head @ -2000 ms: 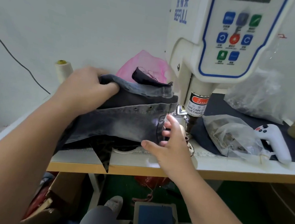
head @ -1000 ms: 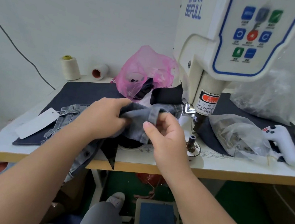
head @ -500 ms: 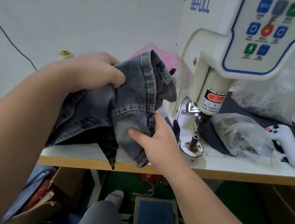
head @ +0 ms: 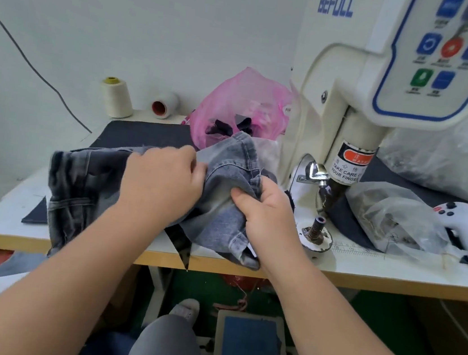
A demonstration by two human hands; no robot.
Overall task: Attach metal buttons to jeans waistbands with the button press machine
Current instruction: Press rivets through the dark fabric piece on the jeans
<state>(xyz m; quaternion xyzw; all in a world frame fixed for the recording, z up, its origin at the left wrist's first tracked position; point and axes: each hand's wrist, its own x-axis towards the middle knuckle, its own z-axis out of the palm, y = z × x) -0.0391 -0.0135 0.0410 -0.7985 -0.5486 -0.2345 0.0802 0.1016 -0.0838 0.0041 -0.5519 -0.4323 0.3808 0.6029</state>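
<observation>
The left hand (head: pixel 164 180) has its fingers curled into a bunch of the grey jeans (head: pixel 85 179); the right hand (head: pixel 264 207) pinches a fold of the waistband end (head: pixel 238 160), thumb on top; the garment lies crumpled on the table (head: pixel 392 273), running left to right, its raised end towards the button press machine (head: pixel 350 82); this looks like positioning (no button visible); next, spread the waistband flat over the lower die (head: pixel 317 227).
</observation>
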